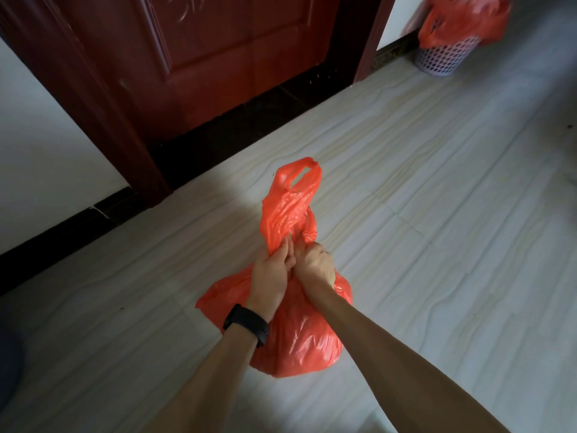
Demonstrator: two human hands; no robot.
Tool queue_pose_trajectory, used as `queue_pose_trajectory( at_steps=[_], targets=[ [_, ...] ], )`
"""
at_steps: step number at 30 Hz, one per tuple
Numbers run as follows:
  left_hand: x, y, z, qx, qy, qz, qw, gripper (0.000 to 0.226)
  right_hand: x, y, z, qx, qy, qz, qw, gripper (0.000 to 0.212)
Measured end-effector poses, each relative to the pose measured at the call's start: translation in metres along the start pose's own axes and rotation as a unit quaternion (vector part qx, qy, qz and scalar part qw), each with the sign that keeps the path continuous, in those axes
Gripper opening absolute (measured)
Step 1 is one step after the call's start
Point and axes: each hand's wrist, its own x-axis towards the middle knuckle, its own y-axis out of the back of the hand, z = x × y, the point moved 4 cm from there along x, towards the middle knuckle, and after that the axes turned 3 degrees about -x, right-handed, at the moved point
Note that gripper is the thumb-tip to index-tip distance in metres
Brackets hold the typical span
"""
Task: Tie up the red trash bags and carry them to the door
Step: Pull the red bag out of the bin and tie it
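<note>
Red plastic bunched in two hands, close to the door.

Fingers of the left hand point(271, 276) and right hand point(313, 265) clench the gathered neck of the red trash bag point(296, 342), knuckles touching. Its handle loops point(293, 195) stand slack toward 12 o'clock; whether a knot is drawn I cannot tell. A black wristband point(246, 323) circles the left wrist. The bag's belly sits at centre over the pale floor tiles point(437, 214), near the dark red door point(203, 57) at 11 o'clock. A second red bag point(462, 23) sits in a white basket point(443, 59) at 1 o'clock. My judgement of the risk: hard pulling could tear the thin film at the neck, or a loose half-knot could slip on lifting and spill the contents.
</note>
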Motion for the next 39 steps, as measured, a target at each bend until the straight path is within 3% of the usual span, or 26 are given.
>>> queue_pose_trajectory(
  at_steps=[3,4,7,9,11,12,14,16,18,22,23,24,25,27,30,32,34,37,39],
  targets=[
    [-0.009,0.006,0.007,-0.008,-0.054,0.050,0.997,0.039,-0.004,0.011,-0.002,-0.034,0.041,0.041,0.998,0.046],
    [-0.011,0.008,0.008,-0.033,-0.072,0.067,0.995,0.041,-0.002,0.014,-0.004,-0.039,0.002,0.010,0.999,0.056],
    [-0.016,0.007,0.014,-0.070,-0.096,0.105,0.987,0.046,-0.001,0.018,-0.008,0.076,-0.097,-0.027,0.992,0.084],
    [-0.015,0.007,0.013,-0.050,-0.107,0.090,0.989,0.037,0.006,0.014,-0.006,0.141,-0.098,-0.035,0.985,0.100],
    [-0.012,0.013,0.008,0.076,-0.154,0.058,0.983,0.018,0.014,0.004,0.001,0.162,-0.060,-0.068,0.983,0.089],
    [-0.011,0.014,0.006,0.163,-0.181,0.029,0.969,0.014,0.009,0.004,-0.001,0.154,-0.034,-0.088,0.984,0.071],
    [-0.008,0.013,0.001,0.364,-0.228,-0.040,0.902,0.035,-0.001,0.006,-0.004,0.151,0.016,-0.122,0.981,0.021],
    [-0.004,0.010,0.003,0.468,-0.253,-0.067,0.844,0.051,-0.001,0.008,0.001,0.172,0.042,-0.144,0.974,0.023],
    [0.005,0.008,0.006,0.524,-0.262,-0.068,0.808,0.047,-0.001,0.016,0.002,0.245,0.051,-0.141,0.958,0.022],
    [0.014,0.003,0.005,0.608,-0.267,-0.054,0.746,0.033,-0.005,0.036,-0.004,0.465,0.060,-0.204,0.859,0.018],
    [0.013,0.002,0.007,0.618,-0.261,-0.046,0.740,0.031,-0.011,0.040,-0.006,0.489,0.081,-0.234,0.837,0.008],
    [0.013,-0.001,0.007,0.629,-0.257,-0.042,0.732,0.030,-0.016,0.042,-0.007,0.501,0.096,-0.265,0.818,0.011],
    [0.012,-0.003,0.006,0.643,-0.254,-0.046,0.721,0.030,-0.021,0.043,-0.006,0.488,0.110,-0.296,0.814,0.029],
    [0.010,-0.007,0.001,0.666,-0.259,-0.064,0.697,0.031,-0.025,0.038,0.001,0.388,0.142,-0.314,0.855,0.047],
    [0.007,-0.012,-0.005,0.694,-0.264,-0.096,0.663,0.032,-0.024,0.034,0.002,0.235,0.080,-0.196,0.949,0.076],
    [0.004,-0.013,-0.004,0.708,-0.258,-0.097,0.651,0.031,-0.021,0.031,-0.002,0.158,0.012,-0.103,0.982,0.082],
    [0.001,-0.014,-0.002,0.708,-0.266,-0.088,0.649,0.030,-0.012,0.028,-0.001,0.147,-0.046,-0.057,0.986,0.066],
    [0.000,-0.011,-0.002,0.698,-0.272,-0.109,0.653,0.027,-0.008,0.029,-0.002,0.199,-0.095,-0.055,0.974,0.042],
    [0.001,-0.006,0.002,0.652,-0.284,-0.137,0.690,0.026,-0.008,0.030,-0.002,0.267,-0.122,-0.043,0.955,0.034]
  ],
)
